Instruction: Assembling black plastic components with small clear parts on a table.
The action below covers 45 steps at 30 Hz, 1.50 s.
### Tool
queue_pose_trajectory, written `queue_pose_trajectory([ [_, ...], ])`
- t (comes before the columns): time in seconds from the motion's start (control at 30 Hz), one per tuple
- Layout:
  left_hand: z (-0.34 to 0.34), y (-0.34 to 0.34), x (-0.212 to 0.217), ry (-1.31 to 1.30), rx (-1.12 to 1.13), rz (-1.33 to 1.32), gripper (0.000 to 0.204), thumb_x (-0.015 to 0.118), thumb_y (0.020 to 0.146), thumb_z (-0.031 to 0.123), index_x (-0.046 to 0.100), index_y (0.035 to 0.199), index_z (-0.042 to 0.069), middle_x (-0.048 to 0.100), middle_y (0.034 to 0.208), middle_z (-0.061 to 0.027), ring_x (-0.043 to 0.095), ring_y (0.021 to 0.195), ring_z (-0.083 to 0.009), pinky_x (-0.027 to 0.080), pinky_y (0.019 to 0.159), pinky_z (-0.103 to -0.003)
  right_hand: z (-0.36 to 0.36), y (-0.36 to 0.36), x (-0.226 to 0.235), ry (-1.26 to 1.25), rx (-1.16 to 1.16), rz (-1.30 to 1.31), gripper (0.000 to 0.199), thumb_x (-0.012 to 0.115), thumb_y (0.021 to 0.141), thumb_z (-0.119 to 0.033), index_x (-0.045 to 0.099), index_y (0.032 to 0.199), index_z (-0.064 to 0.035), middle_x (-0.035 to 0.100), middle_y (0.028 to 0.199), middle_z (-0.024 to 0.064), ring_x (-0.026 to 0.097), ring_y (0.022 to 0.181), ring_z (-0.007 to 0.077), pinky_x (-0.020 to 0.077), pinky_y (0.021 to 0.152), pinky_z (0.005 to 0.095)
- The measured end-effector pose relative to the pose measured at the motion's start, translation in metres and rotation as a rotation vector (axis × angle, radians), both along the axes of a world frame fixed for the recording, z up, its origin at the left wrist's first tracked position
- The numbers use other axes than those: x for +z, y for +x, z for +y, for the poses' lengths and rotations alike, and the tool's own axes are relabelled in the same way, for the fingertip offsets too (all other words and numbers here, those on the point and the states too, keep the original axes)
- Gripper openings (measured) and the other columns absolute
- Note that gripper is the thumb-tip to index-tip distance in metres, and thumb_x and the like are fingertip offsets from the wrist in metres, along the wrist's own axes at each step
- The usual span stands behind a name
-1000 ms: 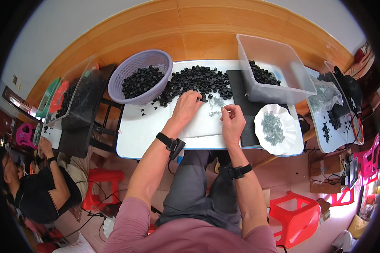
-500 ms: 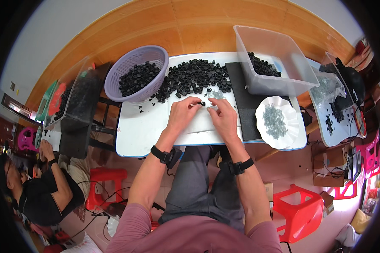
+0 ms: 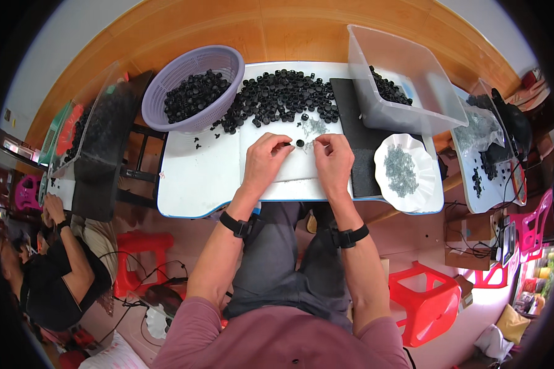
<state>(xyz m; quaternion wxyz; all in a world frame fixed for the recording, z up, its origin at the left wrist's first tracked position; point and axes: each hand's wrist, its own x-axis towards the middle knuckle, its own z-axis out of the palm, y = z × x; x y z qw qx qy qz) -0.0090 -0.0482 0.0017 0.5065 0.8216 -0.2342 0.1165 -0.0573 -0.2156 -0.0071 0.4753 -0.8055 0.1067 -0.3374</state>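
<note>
A round black cap [image 3: 300, 142] lies on the white table between my two hands, apart from both. My left hand [image 3: 266, 161] is closed in a pinch just left of it, with a small dark piece showing at the fingertips. My right hand [image 3: 334, 165] is pinched too, on the cap's right; what its fingertips hold is too small to make out. Several small clear pieces [image 3: 314, 127] are scattered just beyond the right fingertips. Behind them spreads a heap of black caps [image 3: 281, 95].
A purple basket [image 3: 156, 106] of black parts stands at the back left. On a black mat [image 3: 364, 161] to the right are a clear plastic bin [image 3: 412, 117] and a white fluted dish [image 3: 428, 175] of clear pieces. A red stool [image 3: 426, 304] stands at lower right; another person [image 3: 68, 270] sits at left.
The black cap has left my left fingertips and now lies on the table. My hands have drawn apart slightly, and the right fingers have closed into a pinch. The whole view has shifted a little.
</note>
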Motion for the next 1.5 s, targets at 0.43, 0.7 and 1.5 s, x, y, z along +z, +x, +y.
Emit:
queue_pose_trajectory([
  [0.43, -0.001, -0.005, 0.001, -0.065, -0.025, 0.160, 0.024, 0.080, 0.087, 0.008, 0.077, 0.110, 0.003, 0.078, 0.092, -0.0073, 0.071, 0.078, -0.0116, 0.057, 0.074, -0.026, 0.002, -0.004, -0.003, -0.209, 0.141, 0.076, 0.011, 0.076, 0.082, -0.005, 0.074, 0.092, -0.0026, 0.064, 0.092, 0.0132, 0.065, 0.079, 0.0334, 0.0523, 0.071, 0.0416],
  [0.7, 0.001, -0.006, 0.000, -0.053, -0.060, 0.196, 0.023, 0.081, 0.087, 0.009, 0.077, 0.109, 0.003, 0.078, 0.092, -0.0068, 0.072, 0.080, -0.0114, 0.058, 0.074, -0.026, 0.006, -0.003, -0.002, -0.463, 0.104, 0.050, 0.006, 0.074, 0.086, -0.007, 0.071, 0.090, -0.0037, 0.065, 0.089, 0.0130, 0.064, 0.080, 0.0363, 0.0516, 0.076, 0.0456],
  [1.5, -0.001, -0.003, -0.002, 0.089, -0.169, -0.098, 0.022, 0.087, 0.078, 0.011, 0.078, 0.098, 0.005, 0.072, 0.085, -0.0065, 0.065, 0.072, -0.0167, 0.053, 0.067, -0.030, 0.000, -0.006, 0.002, 0.310, 0.344, 0.090, 0.012, 0.075, 0.090, -0.005, 0.077, 0.099, 0.0017, 0.074, 0.082, 0.0042, 0.059, 0.065, 0.0053, 0.0485, 0.060, 0.0235],
])
